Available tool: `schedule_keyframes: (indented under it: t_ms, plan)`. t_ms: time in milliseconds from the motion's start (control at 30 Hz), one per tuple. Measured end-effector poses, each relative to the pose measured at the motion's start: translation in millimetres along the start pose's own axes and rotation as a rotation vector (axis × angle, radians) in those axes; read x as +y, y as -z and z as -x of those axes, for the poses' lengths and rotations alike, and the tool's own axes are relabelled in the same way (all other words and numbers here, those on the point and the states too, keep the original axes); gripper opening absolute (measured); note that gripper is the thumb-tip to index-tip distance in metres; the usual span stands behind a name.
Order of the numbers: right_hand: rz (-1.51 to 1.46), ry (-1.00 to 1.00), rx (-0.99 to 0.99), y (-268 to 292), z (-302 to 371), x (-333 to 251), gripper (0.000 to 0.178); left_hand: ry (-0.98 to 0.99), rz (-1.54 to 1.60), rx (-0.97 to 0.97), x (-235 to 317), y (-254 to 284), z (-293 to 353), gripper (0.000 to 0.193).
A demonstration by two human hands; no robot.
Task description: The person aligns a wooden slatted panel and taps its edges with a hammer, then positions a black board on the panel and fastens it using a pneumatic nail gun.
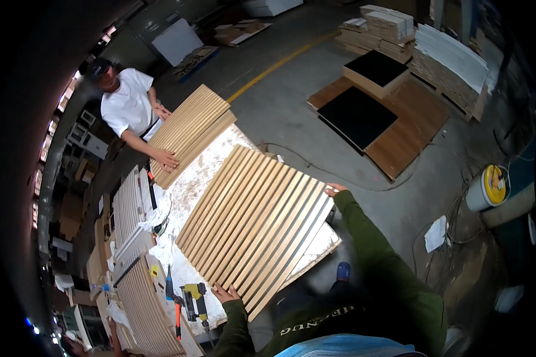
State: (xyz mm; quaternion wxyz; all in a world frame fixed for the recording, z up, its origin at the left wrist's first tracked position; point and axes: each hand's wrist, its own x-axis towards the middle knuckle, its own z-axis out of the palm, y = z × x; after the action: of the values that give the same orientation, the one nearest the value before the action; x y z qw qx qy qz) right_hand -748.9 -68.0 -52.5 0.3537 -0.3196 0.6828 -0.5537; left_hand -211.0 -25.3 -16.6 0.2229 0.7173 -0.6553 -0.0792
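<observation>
Left hand on slatted panel, white bucket, contents unclear

Your worktable, white-topped and marked with brownish patches, carries the near slatted panel; whether this panel's whole underside touches the top cannot be told. Beyond the near slatted panel, you see a far stack of slatted panels. Left of the near slatted panel's closest end lies a yellow-and-black power tool, with an orange-handled tool just beside it.
</observation>
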Motion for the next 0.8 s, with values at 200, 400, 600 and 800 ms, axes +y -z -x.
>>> schedule_keyframes:
  t_ms: [200,400,600,800]
  plan:
    - [-0.153,-0.079,-0.030,43.3,19.5,30.3,0.044,-0.138,0.051,-0.043,23.9,5.9,-38.7,0.062]
    - [0.299,0.067,0.063,110.6,71.5,87.5,0.036,-0.362,0.129,-0.057,28.2,-7.4,-98.7,0.064]
    - [0.562,0.218,-0.088,101.8,192.6,94.6,0.014,-0.536,-0.036,-0.045,3.0,-16.8,-152.7,0.066]
    - [0.753,-0.272,-0.210,41.5,268.2,78.7,0.023,-0.482,0.004,0.108,34.9,9.3,-138.8,0.065]
